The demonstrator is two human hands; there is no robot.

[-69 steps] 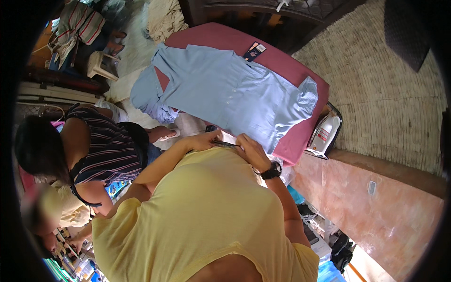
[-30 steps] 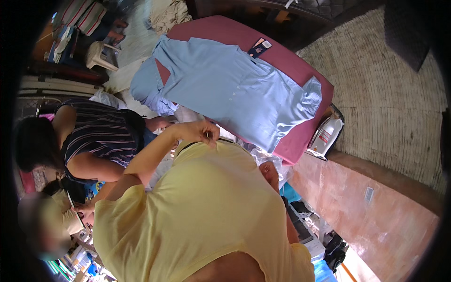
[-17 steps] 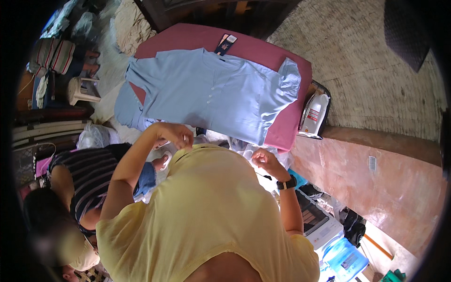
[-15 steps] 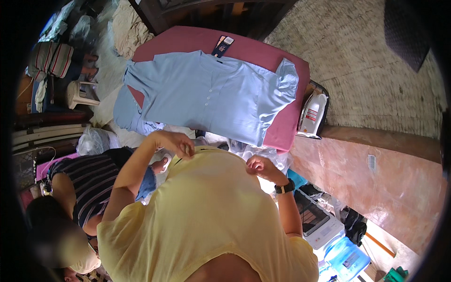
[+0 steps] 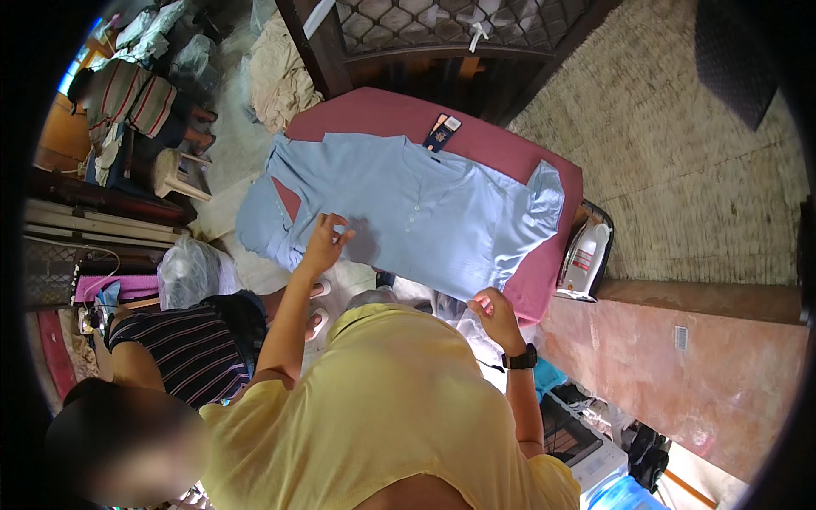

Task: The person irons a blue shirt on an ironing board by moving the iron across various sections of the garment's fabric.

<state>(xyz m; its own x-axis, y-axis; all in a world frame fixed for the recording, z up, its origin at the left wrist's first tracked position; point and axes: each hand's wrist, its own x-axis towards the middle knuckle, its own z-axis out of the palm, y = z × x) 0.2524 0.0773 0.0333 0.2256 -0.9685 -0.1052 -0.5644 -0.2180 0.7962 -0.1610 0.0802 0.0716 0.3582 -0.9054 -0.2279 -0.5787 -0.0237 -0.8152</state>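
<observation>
Moved left hand point(image 5: 327, 242) since the earlier view, from the front of the yellow shirt point(image 5: 399, 399) to above the maroon board point(image 5: 374, 110), left of its middle on the near side. Spread thumb away from bent forefinger there, gripping nothing, with forearm slanting in from below the board's near edge; threw a shadow just right of the fingers. Brought right hand point(image 5: 495, 313) up to the board's near edge, toward its right end, with fingers loosely curled around nothing visible and wrist cocked inward above a dark watch point(image 5: 520, 358). Could not tell about contact with cloth there. Saw light blue garment point(image 5: 442, 221) spread flat on the board, with long axis running left to right along it, left end drooping over, neckline toward the far edge. Noted tag card point(image 5: 442, 134) beyond that neckline, white iron point(image 5: 585, 255) just off the board's right end, co-worker point(image 5: 183, 353) left of the board.
</observation>
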